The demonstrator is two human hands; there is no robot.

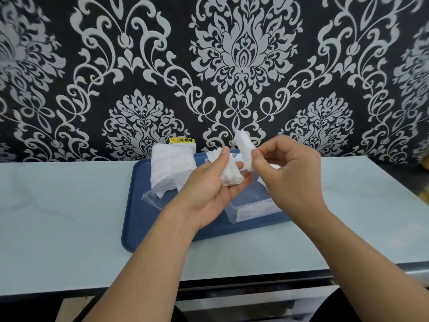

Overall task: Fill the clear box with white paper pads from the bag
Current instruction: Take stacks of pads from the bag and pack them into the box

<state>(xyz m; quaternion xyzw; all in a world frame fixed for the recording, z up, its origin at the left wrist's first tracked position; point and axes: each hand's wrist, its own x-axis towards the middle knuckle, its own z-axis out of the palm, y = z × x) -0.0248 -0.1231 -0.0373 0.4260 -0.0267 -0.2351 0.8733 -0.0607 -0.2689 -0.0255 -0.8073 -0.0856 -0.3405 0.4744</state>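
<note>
My left hand (209,182) holds a fanned bunch of white paper pads (228,175) in its palm, thumb pressed on top. My right hand (287,173) pinches a small stack of pads (243,149) upright between thumb and fingers, just right of the bunch. Both hands hover above the clear box (253,210), which sits on the right part of a blue tray (137,219) and is partly hidden by them. The clear plastic bag (171,168), still full of white pads, lies on the tray's back left with its open flap toward me.
The tray rests on a pale marble-look counter (58,217) against a black and silver patterned wall (209,66). A yellow warning sticker (182,140) sits on the wall behind the bag. Dark shelving lies below the counter's front edge.
</note>
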